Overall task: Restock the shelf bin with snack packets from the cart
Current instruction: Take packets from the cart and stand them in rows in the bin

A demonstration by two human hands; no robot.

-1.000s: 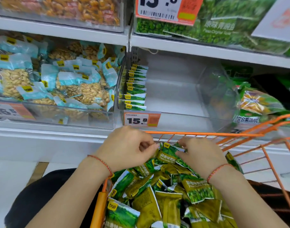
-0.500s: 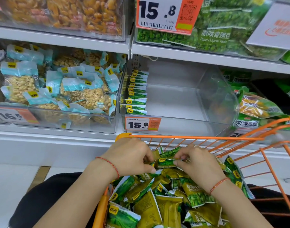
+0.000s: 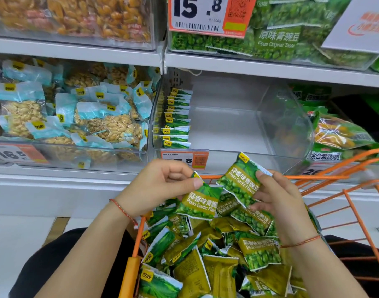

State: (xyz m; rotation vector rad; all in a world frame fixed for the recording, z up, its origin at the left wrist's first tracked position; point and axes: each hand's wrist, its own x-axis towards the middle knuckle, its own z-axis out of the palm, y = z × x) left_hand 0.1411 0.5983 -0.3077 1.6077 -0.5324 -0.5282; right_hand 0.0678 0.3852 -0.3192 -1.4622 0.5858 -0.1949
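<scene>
We see the left hand pinching one green garlic-pea snack packet by its top corner; the right hand grips a second green packet just beside it. Both are held above the orange wire cart heaped with packets; behind stands the clear plastic shelf bin, a row of packets along its left wall.

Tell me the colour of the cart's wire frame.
Orange, clearest in the head view: cart.

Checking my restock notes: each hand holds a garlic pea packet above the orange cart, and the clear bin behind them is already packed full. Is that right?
Not quite. The head view shows the clear bin mostly bare, with only one row of packets standing along its left wall. The rest holds: the left hand and right hand each hold a garlic pea packet above the orange cart.
</scene>
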